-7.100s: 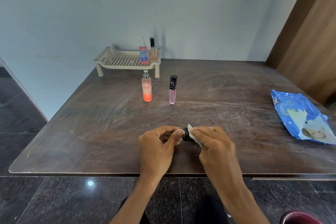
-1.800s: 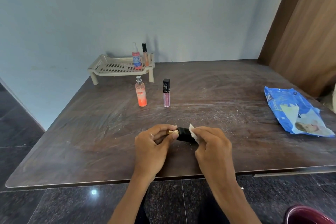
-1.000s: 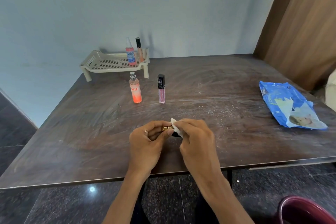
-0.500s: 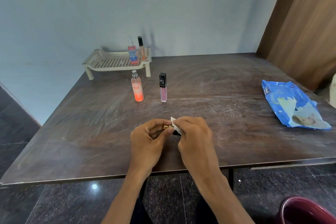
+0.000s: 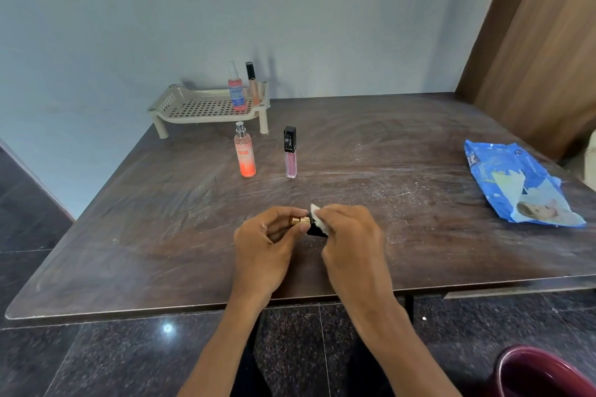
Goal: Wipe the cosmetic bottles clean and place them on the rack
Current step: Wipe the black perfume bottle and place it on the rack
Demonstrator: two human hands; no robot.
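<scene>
wipe (image 5: 317, 217) slid right a tad: left hand (image 5: 267, 245) pinches lipstick (image 5: 314, 231), right hand (image 5: 350, 238) clamps wipe on it, imo twist w/ each stroke.

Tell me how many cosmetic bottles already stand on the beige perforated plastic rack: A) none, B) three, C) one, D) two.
D: a pink spray bottle with a blue label and a slim peach tube with a black cap stand upright at the right end of the beige perforated plastic rack; the orange spray bottle and pink gloss tube stand on the table.
</scene>
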